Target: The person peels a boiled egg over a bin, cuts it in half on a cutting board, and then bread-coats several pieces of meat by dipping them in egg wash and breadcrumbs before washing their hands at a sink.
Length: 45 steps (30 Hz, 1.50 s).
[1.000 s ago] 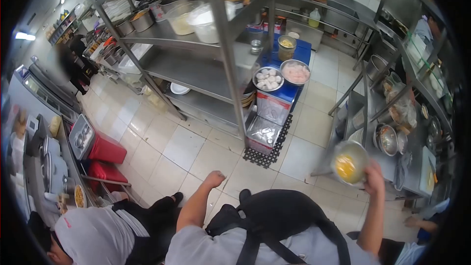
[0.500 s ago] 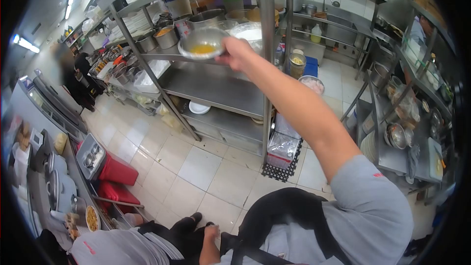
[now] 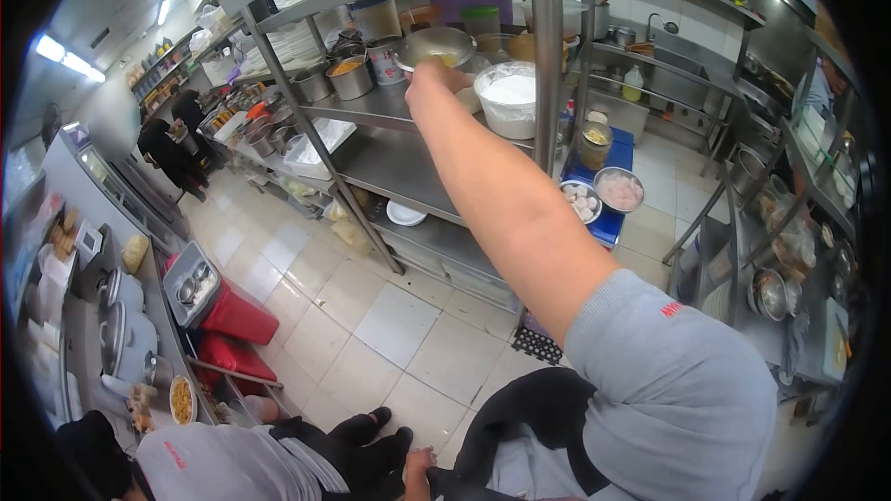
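Steel round bowl with yellow liquid [image 3: 436, 44] is held high at the far metal shelf rack [image 3: 408, 102], gripped by the right hand [image 3: 434, 85]. Just right stands a white powder-filled tub [image 3: 508, 99]. The left hand [image 3: 419, 460] rests low, its fingers unclear.

Left hand [image 3: 419, 460] mostly cut off at bottom edge, grip unclear; right hand's [image 3: 434, 82] fingers hidden behind bowl [image 3: 436, 44]; co-worker [image 3: 200, 464] partly cropped; far person [image 3: 172, 144] blurred.
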Motion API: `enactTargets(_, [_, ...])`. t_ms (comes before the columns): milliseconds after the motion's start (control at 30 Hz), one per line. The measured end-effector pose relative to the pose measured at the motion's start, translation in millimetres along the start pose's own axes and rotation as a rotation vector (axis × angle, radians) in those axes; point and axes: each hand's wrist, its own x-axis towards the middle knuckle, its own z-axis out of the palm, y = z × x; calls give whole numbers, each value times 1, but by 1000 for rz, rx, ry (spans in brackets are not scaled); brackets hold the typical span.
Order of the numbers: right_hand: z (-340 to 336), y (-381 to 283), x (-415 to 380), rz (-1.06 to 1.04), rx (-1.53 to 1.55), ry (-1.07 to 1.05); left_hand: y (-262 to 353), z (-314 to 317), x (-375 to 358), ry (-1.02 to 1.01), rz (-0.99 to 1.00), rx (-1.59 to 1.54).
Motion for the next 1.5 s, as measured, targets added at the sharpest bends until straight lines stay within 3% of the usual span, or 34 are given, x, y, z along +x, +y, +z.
enactTargets(133, [-9, -8, -8, 3, 4, 47, 3, -1, -1, 2, -115, -179])
enactTargets(200, [-14, -4, -8, -34, 79, -93, 8, -7, 3, -4, -131, -219])
enactTargets(267, [-16, 27, 17, -168, -95, -57, 15, -10, 11, -20, -129, -232])
enactTargets(300, [-25, 34, 13, -61, 27, -153, 17, -15, 15, -29, -128, -238])
enactTargets(333, [-57, -3, -31, 129, 127, -294, 22, -20, 21, -35, -125, -246])
enactTargets(400, [-96, 10, -45, 141, -128, -488, 36, -31, 36, -60, -104, -250])
enactTargets(433, [-119, 45, -39, -69, -273, -586, 45, -38, 46, -74, -88, -259])
enactTargets(467, [-156, 30, -65, 50, -108, -715, 55, -49, 57, -89, -63, -263])
enactTargets(567, [-262, -20, -62, 146, -406, -1106, 87, -88, 96, -166, 31, -240])
enactTargets(600, [-288, -44, -54, 219, -513, -1230, 105, -103, 112, -190, 59, -232])
enactTargets(633, [-311, -57, -32, 138, -533, -1356, 124, -117, 126, -214, 85, -209])
enactTargets(700, [-334, -122, 20, 535, -570, -1524, 176, -141, 156, -264, 148, -187])
enactTargets(733, [-340, -142, 45, 519, -585, -1512, 211, -155, 169, -288, 188, -180])
enactTargets(800, [-348, -175, 104, 336, -823, -1755, 284, -187, 193, -342, 273, -155])
enactTargets(933, [-333, -263, 224, 107, -909, -1743, 425, -245, 231, -435, 496, -78])
enactTargets(967, [-331, -265, 255, -252, -689, -1724, 455, -259, 239, -435, 542, -51])
enactTargets(1000, [-320, -289, 276, -243, -681, -1732, 489, -280, 245, -437, 599, -18])
enactTargets(1067, [-294, -339, 333, 132, -944, -1638, 570, -318, 259, -287, 409, 55])
enactTargets(1133, [-278, -359, 393, 127, -929, -1624, 602, -362, 313, -195, 960, 527])
enactTargets(1167, [-272, -368, 424, 122, -914, -1600, 632, -375, 322, -271, 548, 123])
enactTargets(1200, [-263, -384, 456, 103, -904, -1606, 705, -412, 309, -331, 124, -268])
enactTargets(1267, [-246, -423, 525, 184, -1070, -1508, 774, -444, 337, -244, 207, -164])
enactTargets(1333, [-235, -442, 614, 169, -1131, -1430, 817, -461, 394, -211, 152, -304])
enactTargets(1367, [-234, -449, 665, 171, -1118, -1414, 885, -493, 391, -213, 252, -146])
enactTargets(1467, [-255, -486, 810, 111, -1231, -1215, 992, -537, 458, -136, 454, -29])
enactTargets(1500, [-272, -503, 856, 101, -1313, -1138, 1014, -542, 503, -179, 324, -45])
